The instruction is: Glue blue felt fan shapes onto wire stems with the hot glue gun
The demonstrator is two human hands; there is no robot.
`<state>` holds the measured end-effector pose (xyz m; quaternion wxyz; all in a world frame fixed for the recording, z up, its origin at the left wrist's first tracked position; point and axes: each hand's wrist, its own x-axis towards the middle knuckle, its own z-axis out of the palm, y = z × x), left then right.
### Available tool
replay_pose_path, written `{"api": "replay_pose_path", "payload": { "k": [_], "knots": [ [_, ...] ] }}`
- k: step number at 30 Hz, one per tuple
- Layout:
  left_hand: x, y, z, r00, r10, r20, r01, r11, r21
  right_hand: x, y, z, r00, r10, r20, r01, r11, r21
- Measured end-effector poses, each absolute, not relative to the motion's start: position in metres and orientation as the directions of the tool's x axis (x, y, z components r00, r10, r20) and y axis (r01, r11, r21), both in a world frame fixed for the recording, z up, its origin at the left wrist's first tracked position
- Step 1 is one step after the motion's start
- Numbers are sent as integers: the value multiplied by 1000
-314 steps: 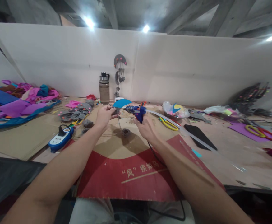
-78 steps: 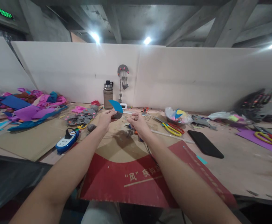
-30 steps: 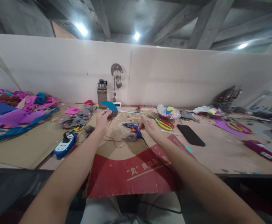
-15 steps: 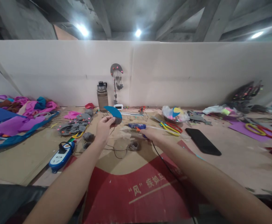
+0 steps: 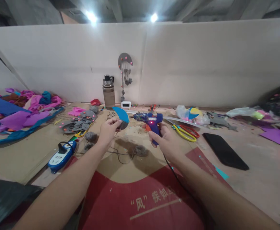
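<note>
Between the fingertips of my left hand (image 5: 110, 129) is a blue crescent cutout (image 5: 121, 115), its lower end wrapped in grey yarn. My right hand (image 5: 163, 137) is closed around the handle of a blue hot glue gun (image 5: 151, 120). A small red light glows on the gun's side, and its nozzle points left at the crescent, a short gap away. From the wrapped end, grey yarn seems to run down to a small yarn coil (image 5: 141, 150) on the cardboard (image 5: 120, 171). A grey yarn ball (image 5: 91, 137) lies beside my left wrist.
At left are a power strip (image 5: 62, 156), grey felt pieces (image 5: 78, 123) and a colourful fabric heap (image 5: 22, 111). A water bottle (image 5: 109, 94) stands behind. Yellow-handled scissors (image 5: 184, 133) and a black phone (image 5: 225, 150) lie at right. A grey moon hanging (image 5: 125, 59) is on the wall.
My right hand has lifted the glue gun off the table area and brought it up, nozzle facing the crescent. My left hand keeps its hold. The view has tilted downward.
</note>
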<state>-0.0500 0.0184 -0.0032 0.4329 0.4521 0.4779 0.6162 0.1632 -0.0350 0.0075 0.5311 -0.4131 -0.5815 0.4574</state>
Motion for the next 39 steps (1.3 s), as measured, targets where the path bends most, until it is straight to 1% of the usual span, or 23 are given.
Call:
{"api": "replay_pose_path", "payload": {
  "k": [2,4,7,11,16,25,29,33,39],
  "knots": [
    [-47,16,-1,-210,968,139,-78,-158,984,163,-38,4,-98,953,286,110,296,-949],
    [-44,13,-1,-196,971,135,-60,-150,987,163,-40,1,-100,928,358,217,372,-903],
    [-42,12,-2,-183,975,126,-28,-133,991,161,-42,-1,-143,884,445,302,467,-831],
    [-41,11,-5,-167,978,126,23,-124,992,160,-43,-3,-200,878,435,331,478,-813],
    [-40,9,-5,-147,980,132,73,-123,990,160,-43,-5,-212,872,441,394,489,-778],
    [-39,7,-4,-110,983,144,129,-130,983,159,-43,-10,-227,864,449,432,503,-749],
    [-37,6,-3,-104,986,130,141,-114,983,157,-43,-10,-229,877,423,450,480,-753],
    [-37,5,-1,-122,983,140,156,-120,980,157,-44,-8,-225,874,431,483,484,-729],
    [-39,5,3,-150,977,152,112,-136,984,159,-44,-6,-215,866,452,542,491,-683]
  ]
}}
